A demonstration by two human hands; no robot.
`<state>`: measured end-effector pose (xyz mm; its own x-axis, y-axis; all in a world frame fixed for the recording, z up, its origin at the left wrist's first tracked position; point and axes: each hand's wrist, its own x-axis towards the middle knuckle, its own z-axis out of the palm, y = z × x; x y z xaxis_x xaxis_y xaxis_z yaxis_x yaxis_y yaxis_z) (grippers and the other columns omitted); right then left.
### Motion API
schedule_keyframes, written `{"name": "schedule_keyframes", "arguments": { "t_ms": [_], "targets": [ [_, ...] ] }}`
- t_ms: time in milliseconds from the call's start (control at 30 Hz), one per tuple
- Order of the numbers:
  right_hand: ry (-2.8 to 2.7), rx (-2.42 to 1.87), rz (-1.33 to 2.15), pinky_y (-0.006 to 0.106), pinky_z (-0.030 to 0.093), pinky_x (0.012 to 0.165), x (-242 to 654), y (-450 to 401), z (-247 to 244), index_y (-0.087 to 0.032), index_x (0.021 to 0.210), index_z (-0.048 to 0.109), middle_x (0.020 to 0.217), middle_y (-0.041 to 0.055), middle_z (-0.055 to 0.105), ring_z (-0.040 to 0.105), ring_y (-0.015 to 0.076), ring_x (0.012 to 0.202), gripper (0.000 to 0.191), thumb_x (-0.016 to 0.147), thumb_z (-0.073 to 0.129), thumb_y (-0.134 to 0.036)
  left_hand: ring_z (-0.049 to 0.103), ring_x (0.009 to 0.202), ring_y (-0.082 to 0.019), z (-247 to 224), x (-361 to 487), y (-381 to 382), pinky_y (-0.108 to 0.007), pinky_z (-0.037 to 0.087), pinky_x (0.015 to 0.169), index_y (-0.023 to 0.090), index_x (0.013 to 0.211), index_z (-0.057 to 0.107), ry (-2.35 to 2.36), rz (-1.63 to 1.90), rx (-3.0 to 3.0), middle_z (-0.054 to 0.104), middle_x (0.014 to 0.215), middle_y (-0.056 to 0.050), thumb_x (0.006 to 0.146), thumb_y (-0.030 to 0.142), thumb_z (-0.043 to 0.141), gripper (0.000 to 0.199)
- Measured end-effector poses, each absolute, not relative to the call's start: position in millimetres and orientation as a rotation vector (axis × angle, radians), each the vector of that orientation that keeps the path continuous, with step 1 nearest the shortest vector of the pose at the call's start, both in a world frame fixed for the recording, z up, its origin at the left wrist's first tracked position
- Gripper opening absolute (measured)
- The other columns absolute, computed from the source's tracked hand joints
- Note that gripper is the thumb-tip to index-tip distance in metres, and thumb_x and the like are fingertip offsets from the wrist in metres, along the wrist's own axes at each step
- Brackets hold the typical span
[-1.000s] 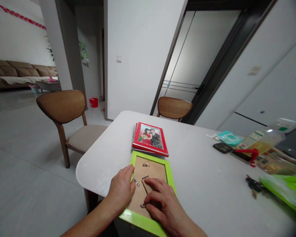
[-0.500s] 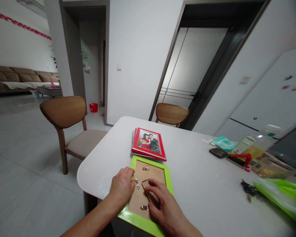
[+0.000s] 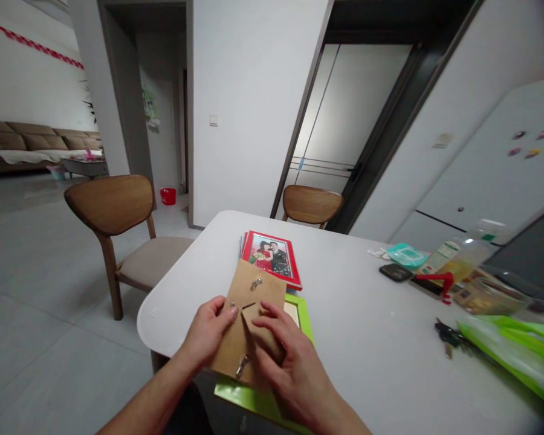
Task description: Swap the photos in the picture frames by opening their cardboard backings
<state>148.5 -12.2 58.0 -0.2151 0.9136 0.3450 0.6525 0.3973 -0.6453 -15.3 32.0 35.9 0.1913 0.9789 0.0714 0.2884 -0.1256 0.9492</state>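
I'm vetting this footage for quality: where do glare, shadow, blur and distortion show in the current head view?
Head view: pale glare on the green frame's near edge; dark shadow on the backing board beside the right hand; soft blur on the green bag; door slanted, perhaps lens distortion or camera tilt.

I have my left hand (image 3: 208,331) gripping the left edge of a brown backing board (image 3: 234,344), thumb on top; my right hand (image 3: 297,359) is bent over its right side, its exact hold unclear; the board overlaps a green frame (image 3: 305,320); beyond lies a red-framed picture (image 3: 272,257) on the white table (image 3: 362,314).
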Motion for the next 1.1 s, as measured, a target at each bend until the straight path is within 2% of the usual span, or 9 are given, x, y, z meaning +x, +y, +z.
{"name": "schedule_keyframes", "arguments": {
  "t_ms": [267, 400, 500, 567, 667, 800, 867, 1000, 1100],
  "targets": [
    [-1.812, -2.046, 0.303, 0.036, 0.04, 0.075, 210, 2, 16, -0.012, 0.115, 0.042, 0.099, 0.0126, 0.052, 0.053, 0.0232, 0.087, 0.048, 0.072, 0.042, -0.033, 0.06, 0.056, -0.019, 23, -98, 50, -0.027, 0.046, 0.05, 0.011, 0.085, 0.05, 1.421, 0.932, 1.37, 0.062, 0.066, -0.003, 0.072, 0.042, 0.045, 0.034],
    [-1.771, -2.098, 0.369, 0.034, 0.04, 0.069, 220, 7, 15, -0.01, 0.12, 0.035, 0.086, 0.0108, 0.058, 0.055, 0.0226, 0.078, 0.055, 0.067, 0.042, -0.024, 0.059, 0.077, -0.026, 20, -115, 65, -0.034, 0.045, 0.067, 0.011, 0.096, 0.05, 1.619, 0.944, 1.485, 0.062, 0.078, -0.006, 0.062, 0.037, 0.056, 0.043],
    [-1.531, -2.012, 0.575, 0.031, 0.04, 0.062, 221, 9, 20, -0.011, 0.121, 0.034, 0.073, 0.0072, 0.06, 0.057, 0.0203, 0.066, 0.058, 0.064, 0.042, -0.022, 0.038, 0.112, -0.03, 22, -99, 59, -0.041, 0.028, 0.092, 0.012, 0.111, 0.044, 1.728, 1.043, 1.627, 0.05, 0.113, -0.012, 0.06, 0.03, 0.057, 0.055],
    [-1.238, -1.842, 0.886, 0.03, 0.042, 0.056, 221, 7, 24, -0.012, 0.126, 0.025, 0.072, 0.0056, 0.061, 0.057, 0.0181, 0.057, 0.063, 0.065, 0.04, -0.023, 0.026, 0.12, -0.026, 22, -74, 42, -0.037, 0.018, 0.1, 0.013, 0.114, 0.044, 1.683, 1.062, 1.771, 0.036, 0.128, -0.011, 0.062, 0.027, 0.056, 0.055],
    [-0.864, -1.49, 1.307, 0.029, 0.043, 0.052, 213, -2, 33, -0.017, 0.13, 0.014, 0.077, 0.0045, 0.063, 0.058, 0.0175, 0.054, 0.07, 0.066, 0.04, -0.025, 0.03, 0.119, -0.026, 18, -27, 8, -0.041, 0.024, 0.098, 0.016, 0.123, 0.036, 1.353, 0.73, 2.128, 0.034, 0.13, -0.012, 0.064, 0.028, 0.06, 0.065],
    [-0.772, -1.186, 1.486, 0.029, 0.044, 0.055, 194, -18, 50, -0.025, 0.127, 0.026, 0.088, 0.0032, 0.064, 0.06, 0.018, 0.06, 0.065, 0.066, 0.048, -0.029, 0.017, 0.122, -0.035, 19, 27, -19, -0.05, 0.022, 0.097, 0.009, 0.127, 0.03, 1.067, 0.455, 2.301, 0.02, 0.133, -0.021, 0.056, 0.049, 0.066, 0.089],
    [-0.751, -1.099, 1.499, 0.028, 0.044, 0.055, 188, -22, 57, -0.027, 0.124, 0.03, 0.092, 0.0028, 0.064, 0.06, 0.0168, 0.06, 0.062, 0.066, 0.053, -0.029, 0.015, 0.122, -0.036, 25, 43, -22, -0.049, 0.023, 0.098, 0.003, 0.128, 0.025, 1.1, 0.488, 2.32, 0.017, 0.133, -0.024, 0.056, 0.047, 0.066, 0.094],
    [-0.734, -1.086, 1.443, 0.022, 0.043, 0.051, 197, -19, 63, -0.024, 0.11, 0.044, 0.087, 0.0014, 0.062, 0.056, 0.0103, 0.053, 0.046, 0.065, 0.057, -0.026, 0.026, 0.121, -0.029, 43, 51, -17, -0.04, 0.027, 0.099, 0.003, 0.125, 0.03, 0.975, 0.778, 2.486, 0.03, 0.131, -0.018, 0.065, 0.019, 0.051, 0.066],
    [-0.872, -1.247, 1.272, 0.018, 0.04, 0.044, 217, -13, 58, -0.019, 0.096, 0.049, 0.076, -0.0007, 0.06, 0.051, 0.0069, 0.049, 0.031, 0.067, 0.055, -0.027, 0.041, 0.112, -0.024, 53, 34, -14, -0.035, 0.035, 0.094, 0.011, 0.12, 0.04, 1.033, 1.041, 2.351, 0.045, 0.122, -0.011, 0.073, 0.014, 0.037, 0.047]
  ]
}}
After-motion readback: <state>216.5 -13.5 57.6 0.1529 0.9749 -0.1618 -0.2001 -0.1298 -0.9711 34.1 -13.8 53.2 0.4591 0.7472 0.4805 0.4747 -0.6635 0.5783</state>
